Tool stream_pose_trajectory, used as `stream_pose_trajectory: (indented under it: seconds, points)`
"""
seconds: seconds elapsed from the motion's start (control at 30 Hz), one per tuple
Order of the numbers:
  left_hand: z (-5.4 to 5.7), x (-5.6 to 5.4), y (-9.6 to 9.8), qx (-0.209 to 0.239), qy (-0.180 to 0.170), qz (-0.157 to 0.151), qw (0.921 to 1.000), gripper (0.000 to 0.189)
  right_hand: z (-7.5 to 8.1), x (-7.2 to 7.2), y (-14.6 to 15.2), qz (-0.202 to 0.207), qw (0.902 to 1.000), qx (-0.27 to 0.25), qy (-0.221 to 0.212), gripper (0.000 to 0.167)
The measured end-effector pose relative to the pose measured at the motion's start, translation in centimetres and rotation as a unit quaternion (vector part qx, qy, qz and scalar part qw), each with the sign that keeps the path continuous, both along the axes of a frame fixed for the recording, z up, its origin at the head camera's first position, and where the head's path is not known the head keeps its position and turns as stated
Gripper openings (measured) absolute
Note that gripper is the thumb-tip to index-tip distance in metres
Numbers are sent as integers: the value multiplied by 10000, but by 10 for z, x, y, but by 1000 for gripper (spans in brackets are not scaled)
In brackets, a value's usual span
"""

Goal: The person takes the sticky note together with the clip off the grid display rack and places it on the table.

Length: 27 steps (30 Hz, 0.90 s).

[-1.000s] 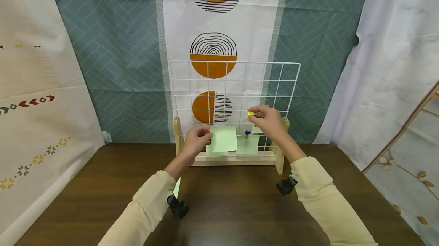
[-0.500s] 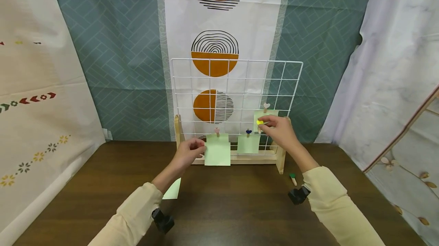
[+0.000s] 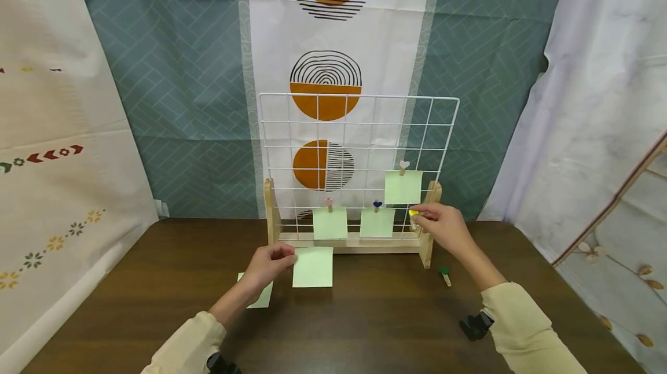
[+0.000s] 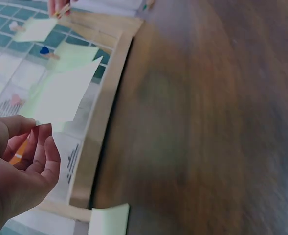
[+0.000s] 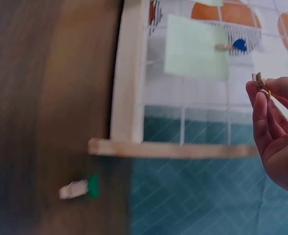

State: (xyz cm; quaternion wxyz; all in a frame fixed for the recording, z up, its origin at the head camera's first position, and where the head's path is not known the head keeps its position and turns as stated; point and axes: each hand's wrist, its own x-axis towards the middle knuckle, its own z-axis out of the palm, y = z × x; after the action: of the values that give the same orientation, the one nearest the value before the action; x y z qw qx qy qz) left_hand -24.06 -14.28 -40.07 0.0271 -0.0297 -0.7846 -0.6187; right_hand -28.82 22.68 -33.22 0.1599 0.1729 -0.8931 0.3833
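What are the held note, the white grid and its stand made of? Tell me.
Held note: matte paper, judging by its thin, crisp edges. White grid: probably coated metal wire, since its slim bars look straight and evenly white. Stand: likely unpainted wood with a smooth finish, given its pale tan colour.

Head view: yellow-topped clip [image 3: 414, 212] partly hidden by right hand [image 3: 443, 224]. Left wrist view: lowest note [image 4: 108, 221] cut by bottom edge. Right wrist view: green-topped clip [image 5: 78, 189] blurred.
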Motion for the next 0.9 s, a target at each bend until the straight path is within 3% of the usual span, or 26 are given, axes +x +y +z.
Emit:
stream_pose_trajectory:
  seconds: [0.23,0.4,0.9]
  points:
    - [-12,3,-10,-65,-189,33,9998,9,-22,3,27,-171,9997,13,-157,24]
    - [-19,5,-13,-388,-234,68,9990,10,-35,6,43,-188,9985,149,-489,25]
    - [-24,9,-20,-1363,-61,341,9901,5,-66,10,80,-208,9931,391,-1083,23]
